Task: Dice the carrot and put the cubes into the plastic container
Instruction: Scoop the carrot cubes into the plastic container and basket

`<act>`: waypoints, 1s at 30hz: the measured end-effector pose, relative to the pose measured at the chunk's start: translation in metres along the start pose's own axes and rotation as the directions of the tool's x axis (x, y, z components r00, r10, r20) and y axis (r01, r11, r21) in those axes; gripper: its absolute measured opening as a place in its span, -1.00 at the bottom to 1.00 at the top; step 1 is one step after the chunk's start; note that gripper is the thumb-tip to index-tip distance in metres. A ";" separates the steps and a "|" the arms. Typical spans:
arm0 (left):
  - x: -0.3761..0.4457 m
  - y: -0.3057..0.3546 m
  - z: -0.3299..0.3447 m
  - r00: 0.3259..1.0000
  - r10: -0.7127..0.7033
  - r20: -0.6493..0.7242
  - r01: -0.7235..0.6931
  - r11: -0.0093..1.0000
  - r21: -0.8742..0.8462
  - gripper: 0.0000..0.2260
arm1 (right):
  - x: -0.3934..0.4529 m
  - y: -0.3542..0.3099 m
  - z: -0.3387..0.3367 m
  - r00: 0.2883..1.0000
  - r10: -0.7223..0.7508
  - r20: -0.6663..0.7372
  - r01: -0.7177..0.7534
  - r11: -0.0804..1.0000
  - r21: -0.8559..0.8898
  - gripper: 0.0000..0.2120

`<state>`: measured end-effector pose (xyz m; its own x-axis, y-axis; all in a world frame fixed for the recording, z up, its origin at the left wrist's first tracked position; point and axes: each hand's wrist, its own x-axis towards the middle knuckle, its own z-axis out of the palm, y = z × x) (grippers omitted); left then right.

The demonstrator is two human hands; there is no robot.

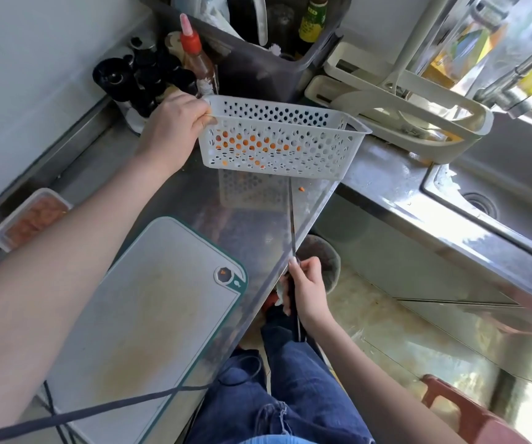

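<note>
A white perforated plastic basket (pixel 319 155) hangs a little above the steel counter, tilted. Orange carrot cubes (pixel 252 143) show through its holes. My left hand (pixel 175 129) grips the basket's left rim. My right hand (pixel 306 288) holds a knife (pixel 293 219) by the handle at the counter's front edge, blade edge-on and pointing toward the basket. One loose carrot bit (pixel 302 189) lies on the counter beside the blade. The grey cutting board (pixel 149 315) with a green rim lies bare in front of me, and a carrot piece (pixel 224 271) sits in its corner hole.
A lidded clear box (pixel 31 217) with pinkish contents sits at the left wall. Spice jars (pixel 143 78), a red-capped sauce bottle (pixel 194 56) and a dark bin (pixel 258 62) stand behind the basket. A white rack (pixel 450 129) and sink (pixel 498 193) lie to the right. A red stool (pixel 469 411) stands on the floor.
</note>
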<state>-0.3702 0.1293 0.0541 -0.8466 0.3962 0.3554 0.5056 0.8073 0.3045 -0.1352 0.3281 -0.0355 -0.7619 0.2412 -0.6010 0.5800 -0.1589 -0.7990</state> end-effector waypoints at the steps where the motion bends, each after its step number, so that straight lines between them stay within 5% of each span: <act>1: -0.001 0.000 0.001 1.000 -0.001 -0.005 0.001 1.000 -0.001 -0.77 | 0.006 -0.004 0.006 1.000 0.005 0.001 -0.005 1.000 0.011 -0.76; 10: -0.004 -0.003 0.010 1.000 -0.002 -0.028 0.002 1.000 -0.009 -0.78 | 0.001 0.003 -0.019 0.970 0.075 -0.230 -0.051 0.993 0.108 -0.78; 15: -0.025 -0.005 0.018 0.996 0.088 0.017 -0.088 0.996 0.013 -0.88 | -0.019 0.022 -0.047 0.956 0.202 -0.213 -0.143 0.955 0.261 -0.78; 18: -0.042 -0.007 0.027 0.984 0.164 0.066 -0.166 0.986 0.028 -0.85 | -0.028 0.027 -0.059 0.955 0.148 -0.258 -0.126 0.987 0.099 -0.79; 23: -0.049 -0.020 0.048 0.968 0.004 0.250 -0.034 0.992 0.118 -0.92 | -0.037 0.032 -0.079 0.938 -0.026 -0.345 -0.089 0.945 -0.314 -0.76; 27: -0.038 -0.016 0.053 0.946 -0.070 0.317 0.030 0.991 0.127 -0.83 | -0.040 0.026 -0.093 0.915 -0.245 -0.321 -0.044 0.729 -0.683 -0.76; 30: -0.044 -0.009 0.047 0.967 -0.109 0.232 0.094 0.993 0.072 -0.61 | -0.039 0.020 -0.100 0.931 -0.301 -0.208 -0.013 0.541 -0.841 -0.75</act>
<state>-0.3451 0.1256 -0.0060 -0.9118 0.3970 0.1052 0.4103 0.8702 0.2726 -0.0655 0.4113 -0.0262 -0.8235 0.4718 -0.3150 0.5664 0.7157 -0.4086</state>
